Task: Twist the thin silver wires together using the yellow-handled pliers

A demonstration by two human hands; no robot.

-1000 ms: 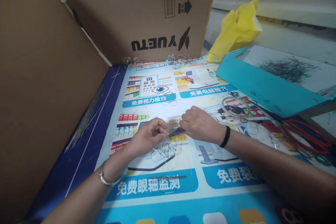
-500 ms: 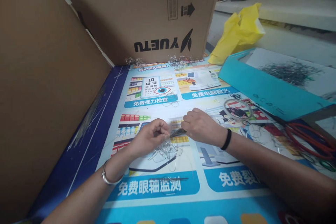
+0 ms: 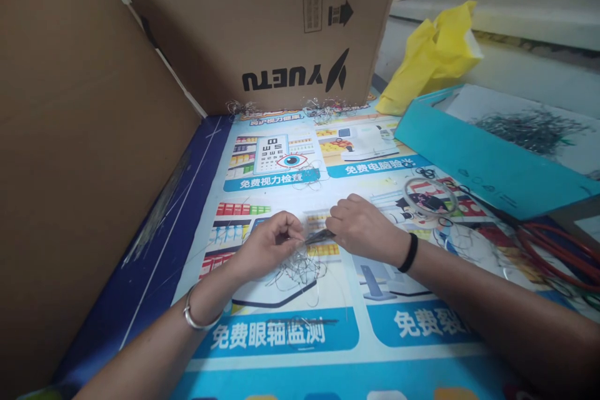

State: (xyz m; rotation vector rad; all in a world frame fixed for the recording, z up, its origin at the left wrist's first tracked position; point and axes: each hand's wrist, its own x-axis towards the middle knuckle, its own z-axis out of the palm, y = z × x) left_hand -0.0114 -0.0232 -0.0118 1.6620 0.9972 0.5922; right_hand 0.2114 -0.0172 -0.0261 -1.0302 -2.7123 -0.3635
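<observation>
My left hand (image 3: 272, 240) is closed in a pinch, thumb against forefinger, on the end of a thin wire too fine to follow. My right hand (image 3: 360, 231) is wrapped round a dark pointed tool (image 3: 319, 236), whose tapered tip points left and meets the left fingertips. Whether the tool is tweezers or small pliers I cannot make out, as the palm hides its handle. Just under the left fingers lies a loose tangle of thin wire (image 3: 302, 267) on the printed sheet (image 3: 323, 359). Nearer me, a bundle of short dark strands (image 3: 304, 322) lies flat.
Cardboard panels (image 3: 225, 25) stand at the back and left. To the right are a turquoise box (image 3: 478, 162) holding a pile of dark strands (image 3: 529, 128), a yellow bag (image 3: 429, 62), a clear ring-shaped roll (image 3: 430, 197) and red-handled scissors (image 3: 557, 253). Smaller wire tangles (image 3: 321, 109) lie by the back panel.
The view has shifted slightly, so things at the right appear a little farther right. Both hands keep nearly the same pose, with the tool tip still at the left fingertips.
</observation>
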